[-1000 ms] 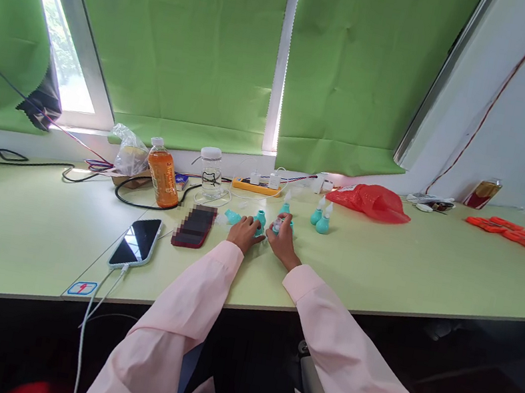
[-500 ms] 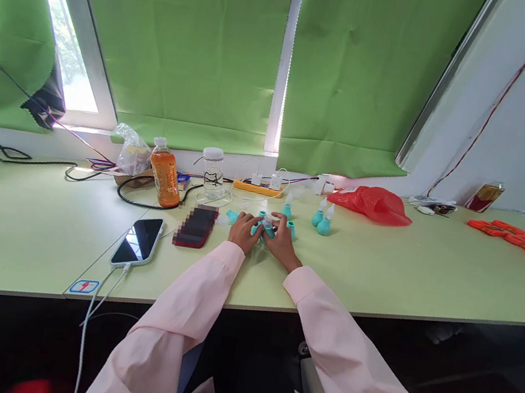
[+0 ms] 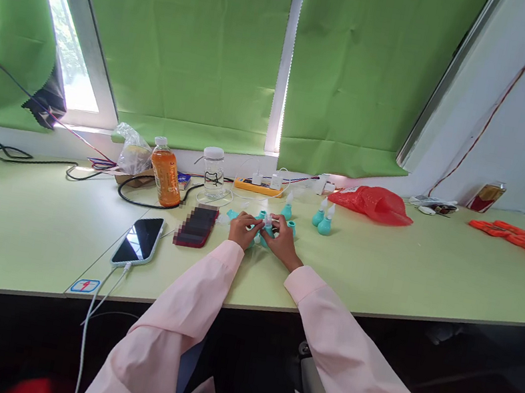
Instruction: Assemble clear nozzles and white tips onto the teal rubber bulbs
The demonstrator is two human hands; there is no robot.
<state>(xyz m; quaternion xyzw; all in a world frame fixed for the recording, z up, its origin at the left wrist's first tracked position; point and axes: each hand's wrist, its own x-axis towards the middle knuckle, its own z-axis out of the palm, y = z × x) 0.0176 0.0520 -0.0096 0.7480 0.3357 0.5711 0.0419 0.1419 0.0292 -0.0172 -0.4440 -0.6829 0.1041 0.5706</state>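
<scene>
My right hand [image 3: 283, 243] is closed around a teal squeeze bulb [image 3: 268, 231]. A clear plastic tip [image 3: 268, 220] shows at its top, between both hands. My left hand [image 3: 243, 230] meets it with thumb and fingers pinched at the clear piece; the exact contact is too small to make out. Around my hands are more teal bulbs, partly hidden: an open-mouthed bulb [image 3: 291, 227] by my right fingers and another teal piece [image 3: 232, 215] left of my left hand. Behind stand a tipped bulb [image 3: 287, 212] and, to the right, a pair of tipped bulbs [image 3: 323, 226].
Left of my hands lie a dark red-edged phone [image 3: 196, 227] and a charging phone [image 3: 137, 242]. An orange drink bottle [image 3: 166, 176], a clear jar [image 3: 213, 174] and a power strip [image 3: 258, 187] stand behind. A red plastic bag [image 3: 373, 204] and orange trays [image 3: 522, 237] lie rightward.
My left fingers have shifted slightly at the clear tip, and the tip now shows more upright above the bulb. The surrounding things stay where they were.
</scene>
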